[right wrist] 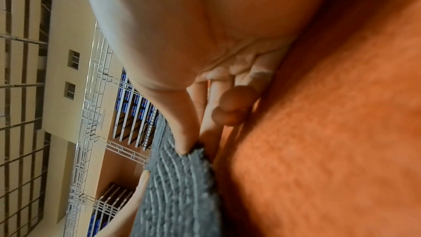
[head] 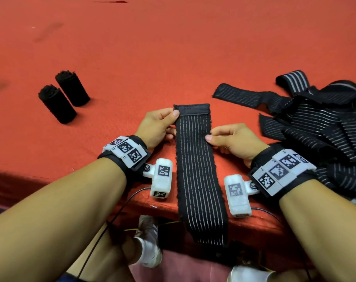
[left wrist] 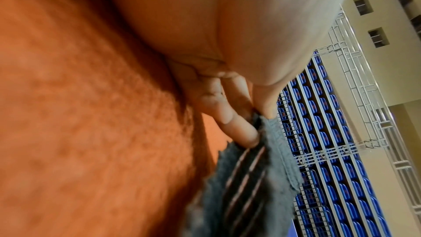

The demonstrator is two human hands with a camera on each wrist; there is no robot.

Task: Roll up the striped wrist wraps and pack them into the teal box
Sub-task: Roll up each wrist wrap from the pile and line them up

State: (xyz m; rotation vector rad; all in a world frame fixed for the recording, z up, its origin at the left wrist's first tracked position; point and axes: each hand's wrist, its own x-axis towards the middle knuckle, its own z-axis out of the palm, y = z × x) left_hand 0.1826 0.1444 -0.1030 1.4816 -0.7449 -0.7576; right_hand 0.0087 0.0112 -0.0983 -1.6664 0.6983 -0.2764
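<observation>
A black wrist wrap with thin white stripes (head: pixel 195 159) lies flat on the red table, its near end hanging over the front edge. My left hand (head: pixel 163 123) pinches its left edge near the far Velcro end; thumb on top, fingers under the wrap (left wrist: pixel 250 177). My right hand (head: pixel 224 139) pinches the right edge a little nearer to me, thumb on top of the wrap (right wrist: pixel 177 177). Two rolled black wraps (head: pixel 64 98) lie at the left. No teal box is in view.
A tangled pile of unrolled striped wraps (head: pixel 315 123) covers the table at the right. The red table (head: pixel 173 47) stretches far ahead. Its front edge runs under my wrists; my shoes (head: pixel 148 241) and cables show below it.
</observation>
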